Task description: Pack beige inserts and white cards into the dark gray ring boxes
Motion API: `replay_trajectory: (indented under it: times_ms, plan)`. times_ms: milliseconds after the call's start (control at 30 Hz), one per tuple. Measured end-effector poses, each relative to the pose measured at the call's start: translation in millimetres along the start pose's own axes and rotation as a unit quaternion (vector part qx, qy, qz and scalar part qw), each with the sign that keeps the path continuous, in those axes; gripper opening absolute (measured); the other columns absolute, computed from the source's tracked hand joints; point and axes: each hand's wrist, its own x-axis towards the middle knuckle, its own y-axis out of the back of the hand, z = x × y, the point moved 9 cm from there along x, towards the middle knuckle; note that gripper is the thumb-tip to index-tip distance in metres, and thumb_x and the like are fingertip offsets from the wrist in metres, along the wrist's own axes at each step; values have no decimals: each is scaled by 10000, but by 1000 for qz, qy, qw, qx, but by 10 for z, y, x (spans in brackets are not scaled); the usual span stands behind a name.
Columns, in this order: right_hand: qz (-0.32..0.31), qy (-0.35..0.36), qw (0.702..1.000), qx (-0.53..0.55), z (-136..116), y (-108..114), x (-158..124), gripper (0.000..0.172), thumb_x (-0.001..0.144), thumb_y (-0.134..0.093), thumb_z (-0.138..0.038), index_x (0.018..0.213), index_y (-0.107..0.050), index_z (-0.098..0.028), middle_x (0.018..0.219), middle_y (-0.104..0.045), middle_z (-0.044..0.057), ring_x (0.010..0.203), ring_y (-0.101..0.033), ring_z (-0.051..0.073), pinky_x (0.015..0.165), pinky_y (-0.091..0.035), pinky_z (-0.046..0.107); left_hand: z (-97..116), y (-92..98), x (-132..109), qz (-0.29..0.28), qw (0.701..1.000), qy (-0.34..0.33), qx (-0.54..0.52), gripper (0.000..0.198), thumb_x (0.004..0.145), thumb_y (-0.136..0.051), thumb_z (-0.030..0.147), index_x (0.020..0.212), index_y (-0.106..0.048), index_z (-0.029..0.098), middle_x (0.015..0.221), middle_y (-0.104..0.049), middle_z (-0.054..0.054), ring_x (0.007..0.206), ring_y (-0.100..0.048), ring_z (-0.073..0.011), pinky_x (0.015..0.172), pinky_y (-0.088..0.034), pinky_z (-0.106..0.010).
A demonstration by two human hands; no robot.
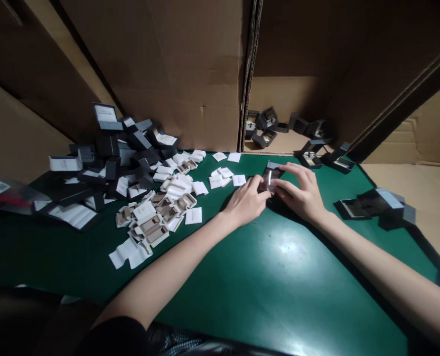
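The left hand (245,201) pinches the near left edge of a small dark box (267,174) between thumb and bent fingers, while the right hand (303,193) sets its fingertips, spaced apart, against the box's right side; how firmly they grip I cannot tell. The box lies between the two hands, just ahead of the left fingertips, its long axis running away from the wearer and its far end leaning slightly right. A paler grey panel shows at that far end, and a bright streak crosses its glossy surface. Beneath both hands spreads a smooth green tabletop (279,291), glare pooling on the near side of the right hand. Just left of the left hand lie flat white squares (216,181), matt like paper or thin card; farther left are folded white inserts (156,222) with hollow brown insides, and beyond them a jumbled heap of black boxes (108,146), angular and partly open, with white linings. Right of the right hand sit more dark boxes (381,203), one with a pale grey panel, and past its fingers stand open ones (339,160). Ahead of both hands rise brown cardboard walls (190,74), one with a ribbed, corrugated edge.
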Motion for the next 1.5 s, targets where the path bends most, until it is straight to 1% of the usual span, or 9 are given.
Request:
replay_trajectory:
  times_ms: [233, 433, 667, 867, 1000, 1167, 1267, 1367, 1500]
  plan:
    - [1, 2, 1000, -7, -26, 6, -1, 366, 847, -612, -195, 1178, -566, -344, 1315, -509, 63, 1220, -479, 262, 920, -452, 429, 49, -18, -8, 2, 1000, -31, 3, 254, 884, -443, 158, 1038, -642, 186, 1047, -453, -107, 1009, -523, -239, 723, -550, -347]
    - [-26, 18, 999, 9, -60, -45, -5, 526, 843, -573, -97, 1277, -504, -387, 1437, -405, 43, 1273, -434, 273, 949, -442, 447, 75, -56, -27, -3, 999, -44, -1, 311, 855, -432, 106, 1126, -580, 145, 1107, -436, -133, 1064, -516, -252, 794, -552, -376]
    - [-11, 6, 1000, 4, -3, -10, -19, 440, 828, -616, -133, 1187, -574, -384, 1360, -480, 33, 1246, -464, 275, 950, -448, 451, 82, -50, -25, -4, 999, -48, 5, 318, 851, -440, 118, 1143, -561, 150, 1100, -452, -125, 1067, -501, -254, 812, -539, -384]
    - [-46, 55, 997, 23, -87, -73, -32, 487, 850, -550, -92, 1251, -518, -367, 1402, -453, 54, 1266, -449, 259, 943, -445, 442, 93, -60, -34, -5, 998, -54, 25, 225, 827, -466, 114, 1009, -597, 124, 1112, -462, -139, 1053, -496, -266, 811, -520, -392]
    - [-32, 51, 998, 30, -56, -62, -29, 361, 841, -567, -102, 1133, -587, -314, 1336, -509, 68, 1236, -473, 256, 928, -457, 436, 103, -44, -33, -9, 998, -55, 27, 245, 832, -455, 114, 1041, -583, 125, 1103, -473, -141, 1043, -495, -262, 799, -516, -378]
    - [23, -37, 997, 62, 180, 18, -38, 75, 812, -641, -200, 871, -637, -245, 1140, -596, 82, 1062, -564, 248, 826, -498, 405, 108, -1, -26, 5, 999, -51, 7, 320, 842, -440, 95, 1136, -554, 147, 1123, -501, -134, 1101, -484, -267, 836, -509, -395]
    - [44, -144, 979, 139, 405, 22, -91, 53, 828, -629, -269, 860, -637, -227, 941, -635, 71, 865, -605, 206, 725, -514, 354, 135, 6, -24, 25, 997, -71, -11, 349, 840, -414, 64, 1159, -536, 135, 1239, -496, -135, 1231, -431, -257, 985, -455, -431]
    - [61, -267, 935, 224, 639, -43, -201, 151, 830, -625, -358, 879, -634, -215, 813, -650, 37, 713, -603, 170, 660, -514, 318, 164, -33, -25, 27, 995, -95, -22, 368, 831, -390, 34, 1167, -517, 119, 1349, -461, -136, 1322, -374, -241, 1099, -363, -461]
    - [104, -381, 860, 322, 848, -141, -346, 247, 778, -670, -427, 875, -634, -202, 765, -661, 18, 626, -599, 146, 614, -514, 295, 155, -87, -24, 15, 996, -86, -34, 384, 830, -388, 25, 1193, -489, 98, 1393, -438, -150, 1355, -347, -224, 1124, -354, -425]
